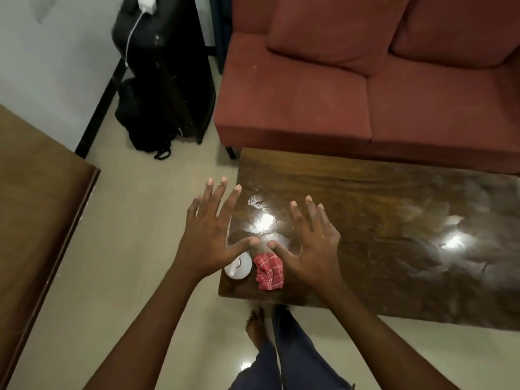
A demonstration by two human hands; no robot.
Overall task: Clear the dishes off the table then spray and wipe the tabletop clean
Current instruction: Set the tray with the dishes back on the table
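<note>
The fingers [313, 215] of the left hand [208, 243] and right hand [312, 249] are held spread, gripping nothing, over the glossy dark wooden desk [365, 192]. At its near corner a white plastic spray bottle [238, 267] and a crumpled red checked cloth [268, 273] are laid. No dishes are seen on the desk; from the streaks, wiping is judged done.

We saw a dark, glossy wooden table [365, 192] standing on pale floor tiles [135, 226], its top streaked and catching the light, and near its front left corner a white spray bottle [239, 268] stood just beside a crumpled red checked cloth [268, 273].
</note>
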